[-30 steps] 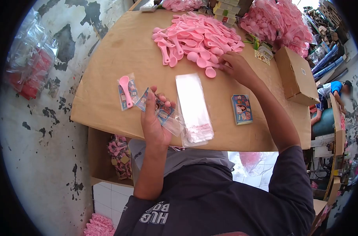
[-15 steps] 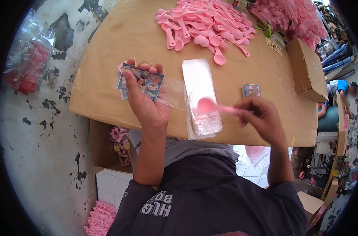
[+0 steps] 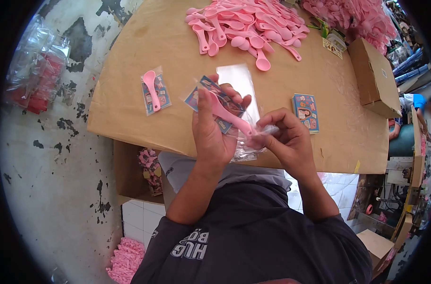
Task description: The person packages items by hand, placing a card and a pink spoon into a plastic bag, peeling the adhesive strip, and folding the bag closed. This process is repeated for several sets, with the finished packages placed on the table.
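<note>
My left hand (image 3: 214,130) is closed around a clear plastic bag with printed blue cards (image 3: 204,87) in it. A pink spoon (image 3: 225,111) lies over the cards, bowl up under my left thumb and handle slanting down to the right. At the handle's end, my right hand (image 3: 289,142) pinches the crumpled bag mouth (image 3: 267,130); its fingertips partly hide the handle tip. Beneath both hands is a stack of clear bags (image 3: 237,78), partly covered. To the left, a bagged spoon with card (image 3: 154,92) lies flat on the table.
A heap of pink spoons (image 3: 246,26) covers the table's far side. A stack of printed cards (image 3: 306,113) sits right of my hands. Beyond it stands a cardboard box (image 3: 374,78), with bagged pink items (image 3: 352,21) behind. Another person (image 3: 414,104) is at the far right.
The spoon has moved left from my right hand into the bag over the cards. My left hand has shifted right, uncovering the bagged spoon on the table. My right hand now grips the bag mouth.
</note>
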Demonstrator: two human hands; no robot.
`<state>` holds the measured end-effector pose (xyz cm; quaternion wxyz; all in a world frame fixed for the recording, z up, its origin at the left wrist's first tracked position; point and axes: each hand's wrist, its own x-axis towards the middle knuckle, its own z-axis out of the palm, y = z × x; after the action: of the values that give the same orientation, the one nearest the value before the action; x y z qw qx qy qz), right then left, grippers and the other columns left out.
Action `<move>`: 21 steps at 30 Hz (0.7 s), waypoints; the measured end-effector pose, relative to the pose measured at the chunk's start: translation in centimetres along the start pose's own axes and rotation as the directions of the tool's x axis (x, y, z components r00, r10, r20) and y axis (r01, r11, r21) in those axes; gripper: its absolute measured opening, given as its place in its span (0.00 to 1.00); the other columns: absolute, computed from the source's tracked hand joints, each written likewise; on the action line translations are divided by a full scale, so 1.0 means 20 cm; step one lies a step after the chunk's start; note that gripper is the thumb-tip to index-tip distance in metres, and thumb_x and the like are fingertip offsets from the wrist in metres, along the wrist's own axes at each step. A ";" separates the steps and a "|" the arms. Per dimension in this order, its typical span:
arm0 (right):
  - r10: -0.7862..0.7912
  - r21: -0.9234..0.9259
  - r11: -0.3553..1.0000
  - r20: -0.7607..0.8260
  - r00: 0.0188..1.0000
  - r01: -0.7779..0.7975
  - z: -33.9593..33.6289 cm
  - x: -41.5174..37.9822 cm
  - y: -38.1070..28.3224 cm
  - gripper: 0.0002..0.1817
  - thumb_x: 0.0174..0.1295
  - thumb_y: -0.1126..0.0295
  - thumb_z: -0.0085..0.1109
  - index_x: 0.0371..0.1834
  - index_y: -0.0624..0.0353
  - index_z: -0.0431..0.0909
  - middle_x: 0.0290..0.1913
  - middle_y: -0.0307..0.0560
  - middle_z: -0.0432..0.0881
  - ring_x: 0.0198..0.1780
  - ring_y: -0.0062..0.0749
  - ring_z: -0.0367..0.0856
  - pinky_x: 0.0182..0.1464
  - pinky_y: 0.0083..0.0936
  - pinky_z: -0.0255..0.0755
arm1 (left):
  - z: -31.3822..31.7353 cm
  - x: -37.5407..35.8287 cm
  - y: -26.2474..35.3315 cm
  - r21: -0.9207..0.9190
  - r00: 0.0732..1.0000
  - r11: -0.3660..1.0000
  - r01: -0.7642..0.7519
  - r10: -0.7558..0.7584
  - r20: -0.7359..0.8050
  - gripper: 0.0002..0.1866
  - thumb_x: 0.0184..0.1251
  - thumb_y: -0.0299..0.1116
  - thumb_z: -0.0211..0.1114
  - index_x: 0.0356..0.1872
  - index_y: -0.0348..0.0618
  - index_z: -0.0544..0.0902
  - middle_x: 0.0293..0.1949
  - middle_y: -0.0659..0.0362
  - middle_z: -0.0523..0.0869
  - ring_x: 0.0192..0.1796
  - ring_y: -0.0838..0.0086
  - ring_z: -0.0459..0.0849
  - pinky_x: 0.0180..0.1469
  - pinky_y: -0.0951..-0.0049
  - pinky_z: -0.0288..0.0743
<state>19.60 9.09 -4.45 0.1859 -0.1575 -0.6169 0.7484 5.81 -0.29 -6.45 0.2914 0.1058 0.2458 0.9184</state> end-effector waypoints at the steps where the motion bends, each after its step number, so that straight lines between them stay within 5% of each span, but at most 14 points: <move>1: -0.036 0.000 0.999 -0.030 0.999 0.036 0.00 0.00 0.02 0.12 0.70 0.78 0.66 0.52 0.64 0.74 0.47 0.41 0.82 0.39 0.18 0.83 0.43 0.19 0.80 | 0.01 -0.01 -0.01 -0.053 0.997 0.996 0.076 -0.075 0.010 0.26 0.82 0.51 0.58 0.66 0.44 0.69 0.44 0.58 0.82 0.47 0.73 0.84 0.64 0.56 0.81; 4: -0.198 -0.230 0.959 -0.139 0.970 0.163 0.00 0.02 0.09 0.14 0.66 0.77 0.70 0.48 0.62 0.73 0.47 0.36 0.79 0.39 0.15 0.78 0.42 0.18 0.76 | 0.03 -0.04 -0.03 -0.100 0.981 0.976 0.194 -0.190 0.048 0.23 0.83 0.50 0.57 0.67 0.45 0.70 0.44 0.60 0.81 0.47 0.76 0.82 0.62 0.60 0.82; 6: -0.222 -0.181 0.965 -0.197 0.955 0.187 0.03 0.04 0.12 0.19 0.63 0.75 0.73 0.54 0.61 0.75 0.46 0.38 0.78 0.42 0.17 0.75 0.40 0.18 0.74 | 0.03 -0.05 -0.04 -0.135 0.958 0.950 0.282 -0.272 0.086 0.22 0.84 0.48 0.55 0.67 0.45 0.71 0.45 0.60 0.81 0.48 0.76 0.82 0.60 0.62 0.83; 8: -0.487 -0.421 0.819 -0.152 0.860 0.389 0.04 0.04 0.09 0.26 0.58 0.75 0.75 0.60 0.56 0.79 0.48 0.42 0.79 0.47 0.27 0.77 0.45 0.22 0.75 | 0.03 -0.05 -0.05 -0.116 0.953 0.947 0.299 -0.291 0.080 0.21 0.85 0.46 0.54 0.67 0.46 0.71 0.46 0.60 0.80 0.48 0.75 0.82 0.59 0.64 0.84; 9: -0.608 -0.566 0.673 -0.058 0.792 0.476 0.02 0.04 0.06 0.26 0.54 0.74 0.77 0.59 0.51 0.85 0.54 0.49 0.82 0.53 0.38 0.78 0.53 0.31 0.75 | 0.02 -0.04 -0.04 -0.072 0.953 0.951 0.300 -0.294 0.078 0.21 0.85 0.46 0.54 0.67 0.44 0.69 0.46 0.58 0.81 0.49 0.73 0.83 0.62 0.59 0.83; 10: -0.611 -0.569 0.674 -0.069 0.789 0.471 -0.01 0.03 0.03 0.26 0.54 0.74 0.77 0.59 0.51 0.85 0.54 0.49 0.82 0.53 0.38 0.78 0.53 0.31 0.75 | 0.01 -0.04 -0.03 -0.031 0.953 0.955 0.296 -0.293 0.074 0.22 0.85 0.45 0.54 0.67 0.43 0.68 0.47 0.56 0.82 0.50 0.72 0.84 0.64 0.54 0.82; 12: -0.653 -0.545 0.464 0.321 0.685 0.698 -0.06 0.01 -0.03 0.18 0.54 0.73 0.76 0.49 0.52 0.90 0.62 0.52 0.82 0.59 0.43 0.78 0.58 0.37 0.73 | -0.03 0.00 0.00 -0.036 0.949 0.949 0.314 -0.311 0.057 0.20 0.85 0.43 0.55 0.67 0.42 0.69 0.50 0.55 0.83 0.52 0.70 0.85 0.65 0.54 0.82; 14: -0.626 -0.441 0.560 0.329 0.707 0.702 -0.10 -0.02 -0.06 0.12 0.57 0.74 0.73 0.45 0.51 0.92 0.66 0.55 0.81 0.62 0.43 0.78 0.59 0.38 0.72 | -0.04 0.06 0.04 -0.069 0.952 0.950 0.305 -0.305 0.009 0.20 0.85 0.43 0.55 0.67 0.43 0.70 0.52 0.53 0.84 0.55 0.67 0.85 0.66 0.54 0.81; 16: -0.600 -0.430 0.681 0.135 0.788 0.592 -0.12 -0.03 -0.08 0.14 0.59 0.75 0.70 0.48 0.49 0.91 0.66 0.54 0.81 0.62 0.45 0.78 0.60 0.38 0.72 | -0.04 0.08 0.08 -0.082 0.945 0.942 0.327 -0.323 0.051 0.23 0.85 0.46 0.53 0.69 0.42 0.70 0.59 0.48 0.82 0.62 0.62 0.83 0.69 0.51 0.78; 18: -0.563 -0.535 0.673 0.078 0.823 0.511 -0.09 0.01 -0.10 0.17 0.60 0.75 0.68 0.52 0.47 0.90 0.69 0.54 0.79 0.65 0.49 0.77 0.65 0.40 0.71 | 0.01 0.06 0.12 -0.189 0.889 0.876 0.443 -0.403 0.218 0.26 0.85 0.48 0.51 0.71 0.40 0.68 0.66 0.45 0.78 0.71 0.57 0.76 0.73 0.46 0.73; 20: -0.624 -0.818 0.273 0.250 0.740 0.506 -0.09 0.08 -0.08 0.21 0.59 0.77 0.66 0.55 0.44 0.89 0.72 0.53 0.76 0.70 0.52 0.73 0.68 0.41 0.70 | 0.01 0.03 0.11 -0.190 0.874 0.864 0.466 -0.415 0.253 0.28 0.86 0.48 0.49 0.74 0.38 0.66 0.71 0.42 0.74 0.77 0.55 0.69 0.75 0.46 0.69; 21: -0.628 -0.813 0.272 0.256 0.735 0.515 -0.06 0.09 -0.08 0.23 0.57 0.79 0.66 0.54 0.41 0.90 0.75 0.51 0.74 0.75 0.53 0.68 0.71 0.41 0.69 | 0.04 0.01 0.11 -0.156 0.855 0.851 0.501 -0.458 0.244 0.28 0.86 0.47 0.48 0.75 0.38 0.65 0.71 0.42 0.73 0.77 0.55 0.70 0.75 0.49 0.69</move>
<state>18.62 11.19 -3.18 0.3761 -0.0371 -0.8992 0.2203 4.84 -1.36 -4.61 0.5449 0.0996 0.1339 0.8217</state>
